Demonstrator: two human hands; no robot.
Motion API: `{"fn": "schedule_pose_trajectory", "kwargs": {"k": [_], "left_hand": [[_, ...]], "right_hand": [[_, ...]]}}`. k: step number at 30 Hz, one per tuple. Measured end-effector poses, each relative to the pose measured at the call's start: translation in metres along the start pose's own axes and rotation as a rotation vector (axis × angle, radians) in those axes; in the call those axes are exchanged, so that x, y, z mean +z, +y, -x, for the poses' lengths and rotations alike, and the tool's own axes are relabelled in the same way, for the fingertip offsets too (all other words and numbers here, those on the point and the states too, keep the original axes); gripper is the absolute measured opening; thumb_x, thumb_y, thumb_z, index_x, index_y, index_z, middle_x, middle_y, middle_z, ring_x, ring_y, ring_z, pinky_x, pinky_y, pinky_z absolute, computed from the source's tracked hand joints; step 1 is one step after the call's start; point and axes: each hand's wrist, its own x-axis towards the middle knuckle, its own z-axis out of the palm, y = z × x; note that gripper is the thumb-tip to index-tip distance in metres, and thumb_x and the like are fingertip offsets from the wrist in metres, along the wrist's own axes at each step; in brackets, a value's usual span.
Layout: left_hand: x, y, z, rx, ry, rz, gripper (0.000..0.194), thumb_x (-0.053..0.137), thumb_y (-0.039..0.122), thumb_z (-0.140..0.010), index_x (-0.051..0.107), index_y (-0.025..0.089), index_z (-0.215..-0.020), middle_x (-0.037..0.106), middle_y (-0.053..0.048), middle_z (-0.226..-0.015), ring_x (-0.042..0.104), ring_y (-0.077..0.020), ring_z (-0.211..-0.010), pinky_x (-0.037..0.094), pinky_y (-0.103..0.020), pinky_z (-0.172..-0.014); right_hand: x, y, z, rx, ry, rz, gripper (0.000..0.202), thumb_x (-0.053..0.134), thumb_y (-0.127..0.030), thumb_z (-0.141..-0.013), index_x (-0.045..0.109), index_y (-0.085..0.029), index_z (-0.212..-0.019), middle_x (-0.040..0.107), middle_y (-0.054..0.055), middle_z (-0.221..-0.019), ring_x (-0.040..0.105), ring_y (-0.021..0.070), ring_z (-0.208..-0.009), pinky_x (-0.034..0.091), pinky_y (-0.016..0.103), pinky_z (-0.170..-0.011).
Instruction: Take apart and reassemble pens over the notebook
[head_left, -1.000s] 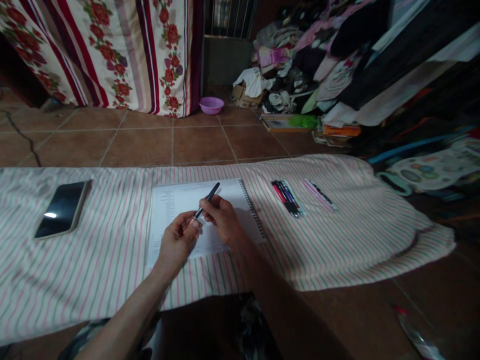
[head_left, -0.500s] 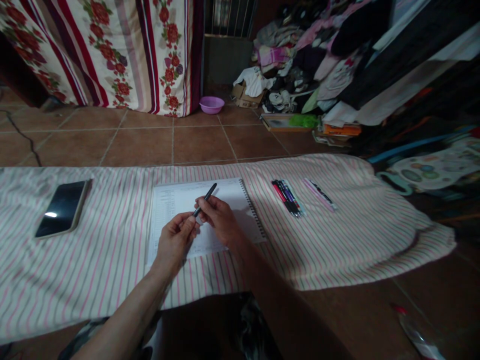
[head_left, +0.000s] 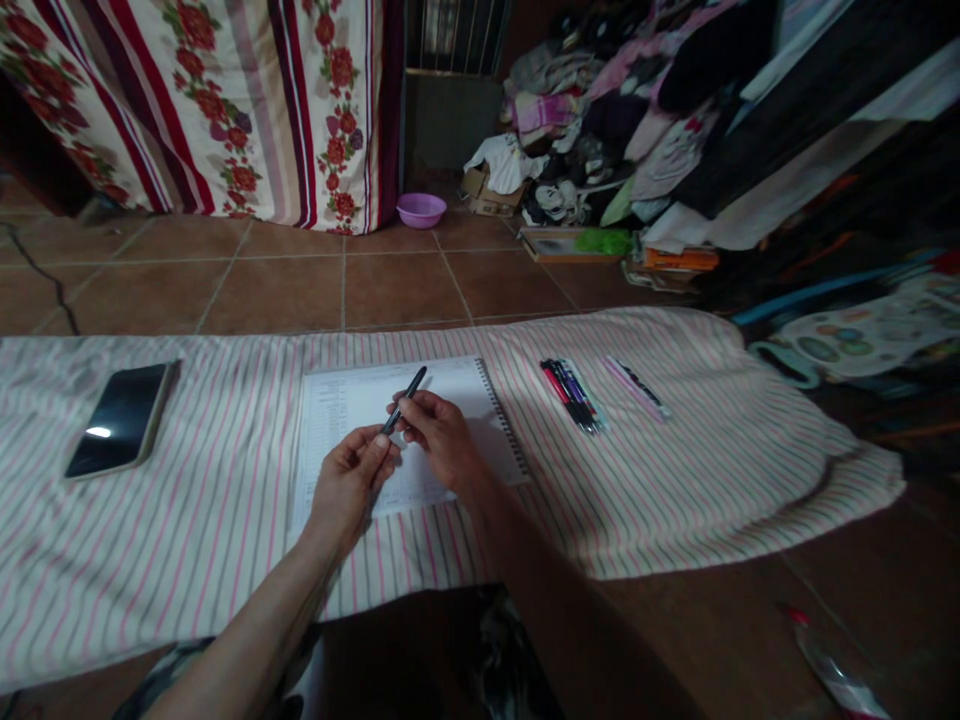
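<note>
A dark pen (head_left: 413,384) is held slantwise over an open spiral notebook (head_left: 457,385), its upper end pointing away to the right. The thumb and fingers of my left hand (head_left: 351,475) pinch the pen's lower end. My right hand (head_left: 436,432) grips its middle, thumb on top. Both hands are closed, close together above the page. Faint printed lines show along the page's left side, and the spiral binding runs down the right edge.
Right of the notebook lie several pens (head_left: 572,396) in a bundle and a pink pen (head_left: 634,387). A phone (head_left: 120,418) rests at the left on the striped cloth (head_left: 225,480). Beyond are a purple basin (head_left: 421,210) and heaped clothes (head_left: 585,120). A bottle (head_left: 832,665) lies lower right.
Both hands keep hold of the pen in nearly the same place over the notebook. The whole view has shifted very slightly.
</note>
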Motion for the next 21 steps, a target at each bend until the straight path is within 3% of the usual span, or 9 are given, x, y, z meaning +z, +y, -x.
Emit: {"fn": "schedule_pose_trajectory", "kwargs": {"k": [16,21], "left_hand": [[0.0013,0.0004,-0.0005,0.014,0.004,0.029,0.024,0.073,0.024,-0.065,0.064,0.012,-0.084,0.063,-0.001,-0.068,0.054,-0.0055,-0.059,0.044,-0.015,-0.059],[-0.0002,0.0031,0.0001,0.001,-0.007,0.079,0.019,0.071,0.022,-0.067,0.064,0.011,-0.081,0.062,-0.003,-0.07,0.053,-0.0076,-0.061,0.045,-0.017,-0.059]], "right_hand": [[0.0061,-0.0037,0.0056,-0.044,0.021,0.05,0.024,0.068,-0.036,-0.064,0.065,-0.016,-0.077,0.064,0.001,-0.073,0.051,0.0066,-0.054,0.042,0.02,-0.051],[0.007,-0.0064,0.0086,-0.087,-0.039,0.077,0.02,0.064,-0.034,-0.069,0.064,-0.017,-0.08,0.063,-0.001,-0.07,0.051,0.0057,-0.052,0.042,0.019,-0.051]]}}
